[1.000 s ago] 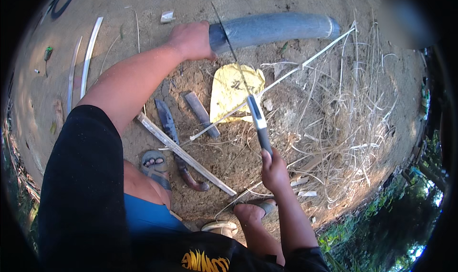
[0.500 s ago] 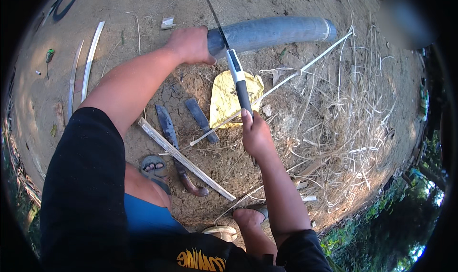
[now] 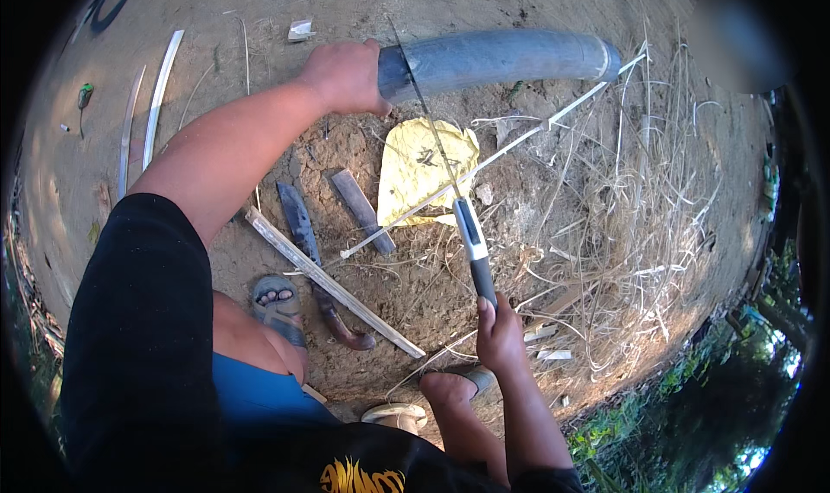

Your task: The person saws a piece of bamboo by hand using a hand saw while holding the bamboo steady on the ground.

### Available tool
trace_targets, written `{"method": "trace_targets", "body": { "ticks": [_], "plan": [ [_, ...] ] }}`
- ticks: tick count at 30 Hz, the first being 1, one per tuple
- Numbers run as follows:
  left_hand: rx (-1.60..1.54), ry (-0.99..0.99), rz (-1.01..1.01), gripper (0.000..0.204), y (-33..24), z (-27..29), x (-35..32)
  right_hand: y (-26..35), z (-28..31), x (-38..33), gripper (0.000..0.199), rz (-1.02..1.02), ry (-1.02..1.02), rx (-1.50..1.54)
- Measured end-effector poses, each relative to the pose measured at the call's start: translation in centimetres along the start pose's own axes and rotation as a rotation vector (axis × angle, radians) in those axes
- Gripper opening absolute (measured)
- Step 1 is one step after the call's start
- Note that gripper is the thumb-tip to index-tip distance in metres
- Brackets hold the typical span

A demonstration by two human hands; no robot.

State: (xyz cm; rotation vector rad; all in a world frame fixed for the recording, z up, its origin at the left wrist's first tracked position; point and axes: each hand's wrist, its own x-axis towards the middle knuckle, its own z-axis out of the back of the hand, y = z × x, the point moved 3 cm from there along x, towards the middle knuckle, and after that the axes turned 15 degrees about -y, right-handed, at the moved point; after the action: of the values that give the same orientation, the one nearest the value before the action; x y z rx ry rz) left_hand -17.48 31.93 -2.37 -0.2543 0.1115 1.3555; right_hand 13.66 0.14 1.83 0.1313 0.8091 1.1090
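A thick grey-blue pipe [image 3: 510, 59] lies crosswise at the far side, looking bent by the lens. My left hand [image 3: 344, 78] is closed around its left end. In my right hand [image 3: 501, 336] is the dark grip of a handsaw [image 3: 474, 242], held with the thumb along the top. The saw's thin blade crosses the pipe just right of my left hand; its tip shows beyond the far side. Under the blade, on the ground, lies a yellow sheet [image 3: 406, 165] with dark marks.
Near my left foot are a long knife [image 3: 300, 225] with a curved wooden handle, a split strip [image 3: 337, 286] and a flat dark piece [image 3: 356, 201]. Thin pale shavings [image 3: 640, 242] are heaped at right. Two long strips [image 3: 162, 95] lie far left.
My right hand has pulled the saw back toward me and slightly right, so less blade shows beyond the pipe. My left hand keeps its hold on the pipe.
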Motion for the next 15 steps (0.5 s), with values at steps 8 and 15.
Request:
{"method": "trace_targets", "body": {
  "ticks": [8, 15],
  "plan": [
    [-0.017, 0.026, -0.018, 0.084, -1.6, -1.0, 0.0, 6.6, -3.3, 7.1, 0.053, -0.102, 0.006, -0.047],
    [-0.084, 0.015, 0.007, 0.084, -2.3, 1.1, 0.6, 8.5, -1.7, 8.9, 0.060, -0.108, -0.003, -0.038]
  ]
}}
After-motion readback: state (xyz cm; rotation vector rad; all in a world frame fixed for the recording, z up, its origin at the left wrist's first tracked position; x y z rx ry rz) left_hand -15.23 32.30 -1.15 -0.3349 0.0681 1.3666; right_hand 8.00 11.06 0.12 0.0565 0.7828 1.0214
